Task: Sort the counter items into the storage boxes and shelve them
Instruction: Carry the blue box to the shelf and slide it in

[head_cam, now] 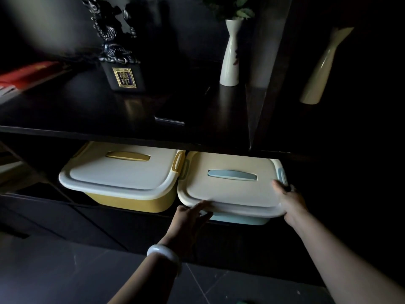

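Note:
Two lidded storage boxes stand side by side on a low dark shelf (135,218), partly under the counter. The yellow box (122,172) is on the left with a cream lid and yellow handle. The blue box (230,187) is on the right, its cream lid carrying a blue handle. My left hand (188,218) touches the blue box's front left corner with straight fingers. My right hand (289,202) holds the box's front right corner, thumb on the lid and fingers wrapped round the side.
On the dark counter (87,110) above stand a black dragon statue (118,51), a white vase (231,53) with leaves and a dark phone (169,121). A second pale vase (322,66) sits to the right. Red books (28,73) lie far left.

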The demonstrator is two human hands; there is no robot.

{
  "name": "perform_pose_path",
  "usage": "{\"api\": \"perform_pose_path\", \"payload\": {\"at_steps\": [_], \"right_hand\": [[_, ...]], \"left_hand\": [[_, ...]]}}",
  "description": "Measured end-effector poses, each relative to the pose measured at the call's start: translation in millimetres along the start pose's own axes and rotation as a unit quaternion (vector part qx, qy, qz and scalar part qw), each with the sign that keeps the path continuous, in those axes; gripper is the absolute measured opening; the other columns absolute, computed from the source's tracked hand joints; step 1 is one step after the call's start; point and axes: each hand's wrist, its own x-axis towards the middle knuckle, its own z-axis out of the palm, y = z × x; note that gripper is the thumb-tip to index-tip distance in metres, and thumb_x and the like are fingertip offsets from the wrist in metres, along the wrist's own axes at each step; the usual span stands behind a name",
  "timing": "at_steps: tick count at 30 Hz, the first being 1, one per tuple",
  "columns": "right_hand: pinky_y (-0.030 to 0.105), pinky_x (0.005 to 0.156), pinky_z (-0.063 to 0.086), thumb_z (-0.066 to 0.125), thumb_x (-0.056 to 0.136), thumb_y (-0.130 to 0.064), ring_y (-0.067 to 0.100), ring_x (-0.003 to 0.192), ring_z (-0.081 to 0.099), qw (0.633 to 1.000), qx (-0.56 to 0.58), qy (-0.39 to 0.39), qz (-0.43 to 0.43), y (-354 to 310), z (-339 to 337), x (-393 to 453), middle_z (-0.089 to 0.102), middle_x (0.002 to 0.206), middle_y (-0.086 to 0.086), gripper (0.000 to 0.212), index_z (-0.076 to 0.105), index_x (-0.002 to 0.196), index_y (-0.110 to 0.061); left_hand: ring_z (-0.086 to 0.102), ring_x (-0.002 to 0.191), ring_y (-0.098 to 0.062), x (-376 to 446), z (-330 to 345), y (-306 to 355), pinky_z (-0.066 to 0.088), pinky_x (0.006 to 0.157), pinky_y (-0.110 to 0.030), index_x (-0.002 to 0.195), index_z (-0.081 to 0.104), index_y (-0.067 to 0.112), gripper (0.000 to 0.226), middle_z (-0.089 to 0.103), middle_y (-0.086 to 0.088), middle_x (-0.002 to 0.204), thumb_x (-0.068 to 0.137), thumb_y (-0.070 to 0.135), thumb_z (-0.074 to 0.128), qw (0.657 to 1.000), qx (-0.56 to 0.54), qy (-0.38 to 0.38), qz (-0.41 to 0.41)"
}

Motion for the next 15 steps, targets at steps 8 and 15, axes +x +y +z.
{"api": "perform_pose_path", "payload": {"at_steps": [8,15], "right_hand": [[0.038,0.084,0.049,0.065,0.088,-0.037,0.030,0.099,0.061,1.000,0.017,-0.004,0.002,0.6,0.0,-2.9,0.062,0.106,0.012,0.048,0.055,0.124,-0.007],[0.040,0.085,0.050,0.066,0.087,-0.038,0.029,0.094,0.061,1.000,0.023,-0.009,-0.005,3.4,-0.1,-4.4,0.063,0.105,0.013,0.044,0.058,0.120,-0.010]], "left_hand": [[0.064,0.101,-0.033,3.7,-0.1,-4.2,0.055,0.090,-0.039,0.110,0.062,-0.007,0.023,0.070,-0.021,0.104,0.089,0.003,0.062,0.998,-0.045,-0.004,0.045],[0.066,0.100,-0.031,4.8,-1.6,-9.8,0.049,0.098,-0.048,0.121,0.055,-0.007,0.031,0.070,-0.019,0.107,0.090,0.001,0.060,0.996,-0.059,-0.004,0.066]]}}
